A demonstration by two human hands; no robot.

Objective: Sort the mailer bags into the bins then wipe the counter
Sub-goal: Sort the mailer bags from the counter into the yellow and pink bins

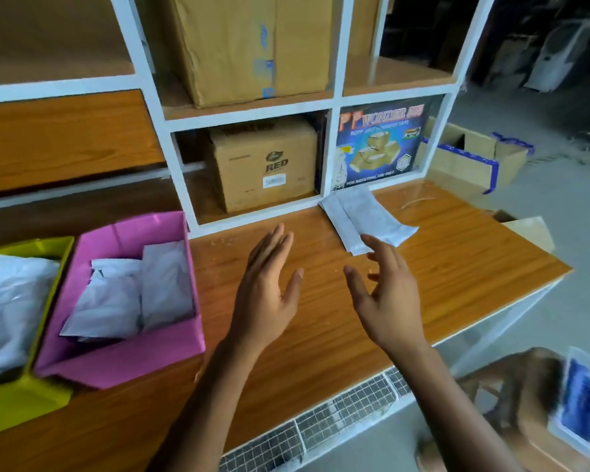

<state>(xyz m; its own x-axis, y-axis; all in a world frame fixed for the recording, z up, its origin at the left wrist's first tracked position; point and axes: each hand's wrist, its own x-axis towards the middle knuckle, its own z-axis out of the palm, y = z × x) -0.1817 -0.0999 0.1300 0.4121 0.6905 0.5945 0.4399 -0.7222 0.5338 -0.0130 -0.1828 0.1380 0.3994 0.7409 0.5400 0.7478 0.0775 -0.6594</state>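
Two white mailer bags (361, 218) lie on the wooden counter (457, 267) against the shelf foot, right of centre. My right hand (385, 294) hovers just in front of them, fingers spread and empty. My left hand (269, 287) floats beside it above the counter, fingers straight, holding nothing. A pink bin (171, 349) at the left holds several white mailer bags (133, 291). A yellow bin (28, 407) at the far left also holds white mailer bags (11, 301).
A white shelf unit (332, 158) rises behind the counter with cardboard boxes (266, 165) and a tape carton (378, 144). Open boxes (470, 158) stand on the floor at the right. A wire mesh panel (338, 413) runs under the counter's front edge. Small crumbs dot the counter.
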